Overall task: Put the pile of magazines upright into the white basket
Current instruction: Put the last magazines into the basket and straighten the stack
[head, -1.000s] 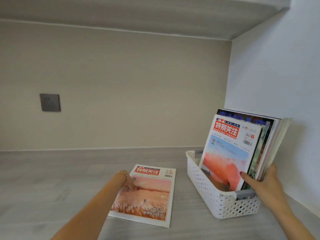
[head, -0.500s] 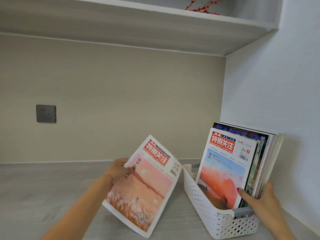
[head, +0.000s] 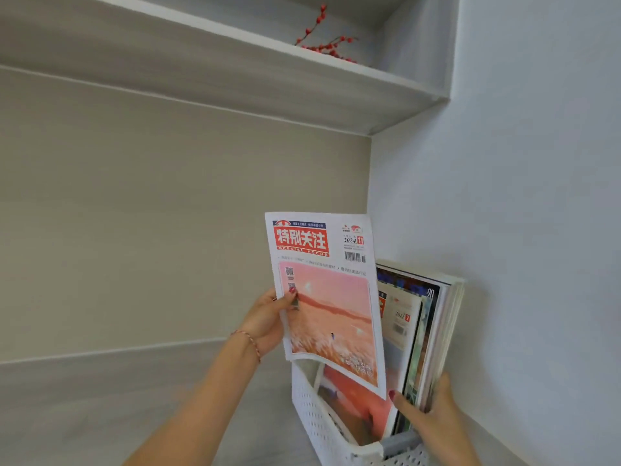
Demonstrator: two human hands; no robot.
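Observation:
My left hand [head: 265,322] grips the left edge of a magazine [head: 331,307] with a red title block and a pink sunset cover. It is held upright, its lower edge just above the near end of the white perforated basket [head: 314,422]. Several magazines [head: 425,334] stand upright in the basket, leaning toward the right wall. My right hand [head: 428,415] holds their lower near corner, thumb across the front cover. The held magazine hides much of the front standing one.
The basket stands in the right corner of a grey wood-grain counter [head: 100,405], close to the white side wall [head: 537,230]. A shelf [head: 235,62] overhead carries a sprig of red berries [head: 327,42]. The beige back wall lies behind.
My left hand has lifted the magazine off the counter, turned it upright and carried it right to the basket. My right hand has kept hold of the standing magazines. The camera has tilted up.

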